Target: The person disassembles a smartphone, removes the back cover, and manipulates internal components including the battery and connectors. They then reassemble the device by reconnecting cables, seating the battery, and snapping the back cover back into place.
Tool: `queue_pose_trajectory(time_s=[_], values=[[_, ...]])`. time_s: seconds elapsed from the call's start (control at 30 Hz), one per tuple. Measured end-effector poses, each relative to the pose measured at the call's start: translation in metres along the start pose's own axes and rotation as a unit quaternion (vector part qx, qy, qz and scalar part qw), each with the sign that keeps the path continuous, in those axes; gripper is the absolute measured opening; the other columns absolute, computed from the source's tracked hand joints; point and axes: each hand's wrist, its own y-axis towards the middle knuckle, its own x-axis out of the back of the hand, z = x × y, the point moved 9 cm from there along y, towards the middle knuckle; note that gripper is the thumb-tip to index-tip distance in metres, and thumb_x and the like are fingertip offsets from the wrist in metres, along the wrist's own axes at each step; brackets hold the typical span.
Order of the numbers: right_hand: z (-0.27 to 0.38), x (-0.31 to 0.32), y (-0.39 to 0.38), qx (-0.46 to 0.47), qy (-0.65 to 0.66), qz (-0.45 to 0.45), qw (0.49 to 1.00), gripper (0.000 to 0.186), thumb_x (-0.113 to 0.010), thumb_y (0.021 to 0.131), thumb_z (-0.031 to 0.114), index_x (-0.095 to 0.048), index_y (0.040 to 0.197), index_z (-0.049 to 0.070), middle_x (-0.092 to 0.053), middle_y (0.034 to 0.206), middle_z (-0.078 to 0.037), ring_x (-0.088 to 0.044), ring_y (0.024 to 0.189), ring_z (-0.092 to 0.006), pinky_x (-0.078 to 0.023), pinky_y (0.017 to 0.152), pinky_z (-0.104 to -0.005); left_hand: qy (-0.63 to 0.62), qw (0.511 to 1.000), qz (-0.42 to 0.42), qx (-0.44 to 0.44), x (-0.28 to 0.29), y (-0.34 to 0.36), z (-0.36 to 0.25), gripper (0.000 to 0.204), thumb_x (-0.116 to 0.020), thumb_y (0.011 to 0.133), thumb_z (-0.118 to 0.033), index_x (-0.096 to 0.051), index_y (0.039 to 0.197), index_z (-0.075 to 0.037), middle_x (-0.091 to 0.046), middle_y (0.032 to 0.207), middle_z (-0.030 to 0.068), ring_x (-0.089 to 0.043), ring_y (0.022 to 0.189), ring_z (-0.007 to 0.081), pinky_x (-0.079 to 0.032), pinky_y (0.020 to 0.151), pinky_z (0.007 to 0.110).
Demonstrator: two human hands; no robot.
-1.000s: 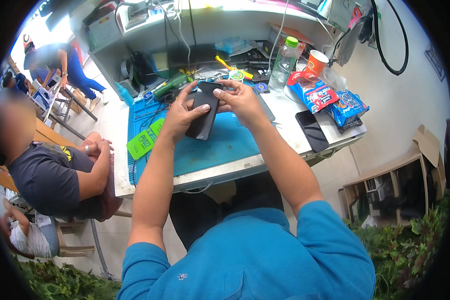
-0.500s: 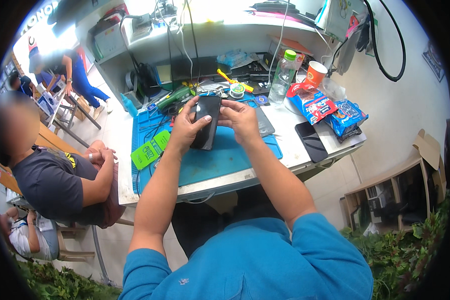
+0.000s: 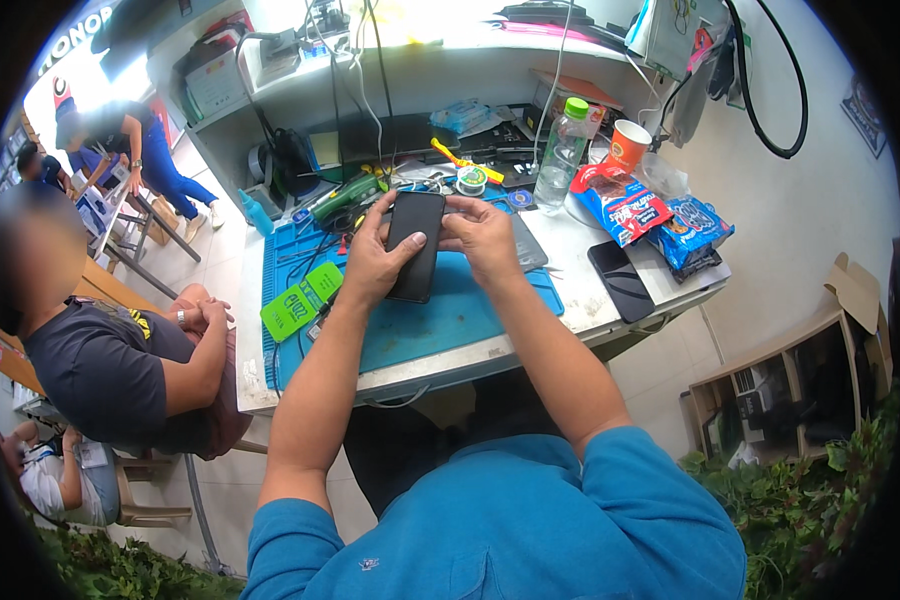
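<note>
A black smartphone [image 3: 416,225] with a dark screen is held upright over the blue work mat [image 3: 440,335]. My left hand [image 3: 375,250] is wrapped round its left side, the thumb lying across the screen. At the phone's upper right edge is my right hand [image 3: 478,238], its fingers curled and pinched against the side; whether anything small sits between them cannot be made out. Behind my right hand lies a flat grey panel [image 3: 528,243]. A bright green box [image 3: 302,302] rests on the mat, left of my left forearm.
Tools, cables and a solder spool [image 3: 471,180] crowd the back of the bench. To the right stand a clear bottle [image 3: 561,155], an orange cup [image 3: 628,146], snack packets [image 3: 620,203] and a second black phone [image 3: 620,282]. A seated person [image 3: 110,350] is close at the left.
The phone and both hands stay almost in place. The phone's screen faces me slightly more squarely, and the right fingers have shifted a little at its edge.
</note>
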Motion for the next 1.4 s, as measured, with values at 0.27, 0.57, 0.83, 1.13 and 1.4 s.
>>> queue_pose_trajectory(time_s=[0.27, 0.57, 0.83, 1.13, 1.4], values=[[0.008, 0.001, 0.006, 0.009, -0.005, 0.057, 0.998, 0.041, -0.075, 0.096, -0.004, -0.073, 0.137, -0.01, -0.081, 0.112, -0.016, -0.08, 0.092, -0.0197, -0.07, 0.073, -0.0323, 0.028, 0.999, 0.034, 0.026, -0.004, 0.0, 0.008, 0.114, -0.1, 0.086, -0.022, -0.03, 0.173, 0.002, -0.071, 0.143, 0.0208, -0.071, 0.129, 0.0234, -0.055, 0.111, 0.035], [0.005, 0.008, 0.003, 0.009, -0.05, 0.044, 0.998, 0.031, -0.073, 0.098, -0.001, -0.076, 0.127, -0.011, -0.083, 0.108, -0.015, -0.081, 0.086, -0.0179, -0.071, 0.073, -0.0317, 0.193, 0.981, 0.015, 0.002, -0.005, -0.001, 0.008, 0.127, -0.105, 0.067, -0.033, -0.039, 0.17, 0.001, -0.064, 0.154, 0.0248, -0.066, 0.141, 0.0337, -0.051, 0.119, 0.042], [0.013, 0.01, 0.007, 0.007, -0.064, 0.066, 0.996, 0.029, -0.07, 0.097, -0.003, -0.079, 0.123, -0.012, -0.083, 0.107, -0.017, -0.081, 0.086, -0.0193, -0.072, 0.076, -0.032, 0.213, 0.977, 0.007, 0.002, -0.009, -0.004, 0.006, 0.125, -0.103, 0.066, -0.033, -0.04, 0.17, 0.0, -0.064, 0.154, 0.0273, -0.067, 0.139, 0.0349, -0.053, 0.118, 0.041], [0.018, 0.023, 0.002, -0.013, -0.087, 0.094, 0.992, 0.024, -0.07, 0.099, -0.005, -0.078, 0.119, -0.014, -0.082, 0.103, -0.019, -0.081, 0.085, -0.0206, -0.072, 0.075, -0.0319, 0.254, 0.966, 0.049, 0.025, -0.014, -0.007, 0.008, 0.123, -0.103, 0.065, -0.032, -0.043, 0.17, -0.006, -0.065, 0.153, 0.0264, -0.069, 0.136, 0.0345, -0.053, 0.117, 0.04], [0.011, 0.043, -0.019, -0.102, -0.065, 0.095, 0.988, 0.028, -0.073, 0.097, -0.003, -0.075, 0.122, -0.016, -0.08, 0.103, -0.022, -0.082, 0.087, -0.0268, -0.072, 0.081, -0.0354, 0.293, 0.946, 0.133, 0.03, -0.03, -0.014, -0.004, 0.12, -0.101, 0.065, -0.03, -0.044, 0.169, -0.011, -0.07, 0.147, 0.0256, -0.071, 0.132, 0.0361, -0.054, 0.114, 0.042]])
